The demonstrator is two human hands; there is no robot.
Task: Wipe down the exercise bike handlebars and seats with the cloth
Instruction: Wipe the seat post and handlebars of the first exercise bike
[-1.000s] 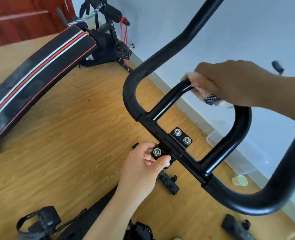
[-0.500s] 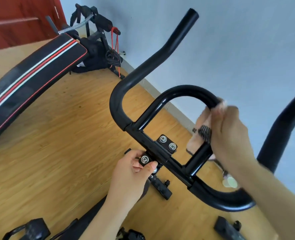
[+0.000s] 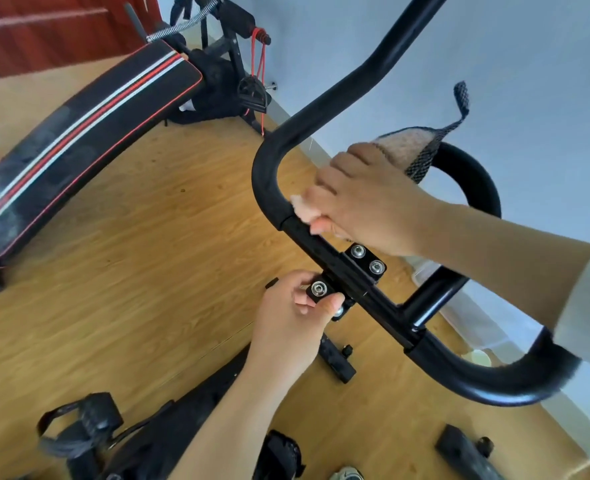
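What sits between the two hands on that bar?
In the head view, a black clamp plate with two silver bolts on the handlebar, between the right hand gripping the cloth and the left hand pinching a lower bracket.

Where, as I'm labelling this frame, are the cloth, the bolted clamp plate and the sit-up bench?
cloth (image 3: pixel 404 150): head view, on its fuzzy beige face.
clamp plate (image 3: pixel 367 259): head view, between its two bolts.
sit-up bench (image 3: pixel 89 133): head view, on the striped pad.
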